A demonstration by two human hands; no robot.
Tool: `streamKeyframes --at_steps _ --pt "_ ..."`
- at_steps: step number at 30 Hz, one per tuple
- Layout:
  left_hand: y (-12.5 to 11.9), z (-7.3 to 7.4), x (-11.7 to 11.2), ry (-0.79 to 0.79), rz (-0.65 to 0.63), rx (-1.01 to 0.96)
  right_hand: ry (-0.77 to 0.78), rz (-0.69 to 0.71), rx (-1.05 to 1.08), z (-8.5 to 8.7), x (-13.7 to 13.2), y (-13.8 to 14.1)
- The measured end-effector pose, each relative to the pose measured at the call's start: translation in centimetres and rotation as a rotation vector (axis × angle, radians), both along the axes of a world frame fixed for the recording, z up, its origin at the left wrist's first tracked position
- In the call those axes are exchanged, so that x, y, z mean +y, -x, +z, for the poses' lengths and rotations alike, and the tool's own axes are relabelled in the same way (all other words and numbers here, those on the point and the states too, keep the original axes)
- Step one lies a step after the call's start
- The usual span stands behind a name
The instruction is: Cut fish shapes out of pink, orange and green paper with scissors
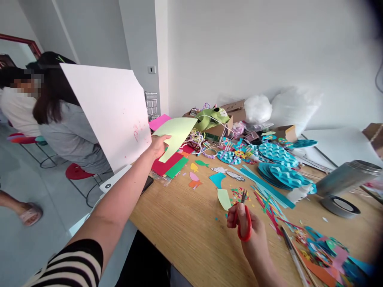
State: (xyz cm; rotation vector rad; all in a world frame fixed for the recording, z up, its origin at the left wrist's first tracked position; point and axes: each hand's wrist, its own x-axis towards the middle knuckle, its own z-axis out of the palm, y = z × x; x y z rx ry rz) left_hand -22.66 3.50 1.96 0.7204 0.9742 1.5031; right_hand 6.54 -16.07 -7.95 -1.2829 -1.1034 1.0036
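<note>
My left hand (159, 146) grips a pale green sheet of paper (178, 129) with a piece cut out of its lower edge, above a stack of coloured paper (167, 164). In my right hand (248, 225) is a pair of scissors (245, 223) with red handles, fingers through the loops and blades pointing up. Just beyond that hand lies a small pale green paper piece (224, 199), with tiny paper scraps (237, 194) around the blades. Between my hands are paper fish shapes (202, 163), a blue paper piece (218, 180) and black-and-white fish cutouts (235, 175).
A large white board (110, 111) stands upright at the left. Blue wavy discs (277, 155), a metal bottle (348, 177), a tape roll (340, 206) and paper strips (263, 179) cover the right side. Other people (66, 115) sit on red stools at the left.
</note>
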Motion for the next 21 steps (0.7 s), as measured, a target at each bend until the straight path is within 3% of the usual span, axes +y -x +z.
streamKeyframes --at_steps 6,11,16,21 --pt "2.0 -4.4 0.3 0.273 -0.073 0.011 0.026 0.006 -0.018 -0.3 0.2 -0.2" --pt "3.1 -6.7 1.4 0.445 -0.021 0.074 -0.003 -0.022 0.006 -0.4 0.4 -0.3" --pt "2.9 -7.8 1.9 0.467 0.106 0.157 -0.104 -0.102 0.027 -0.1 0.1 -0.1" --pt "2.1 -8.4 1.2 0.349 0.298 0.294 -0.187 -0.204 -0.005 0.4 -0.2 -0.4"
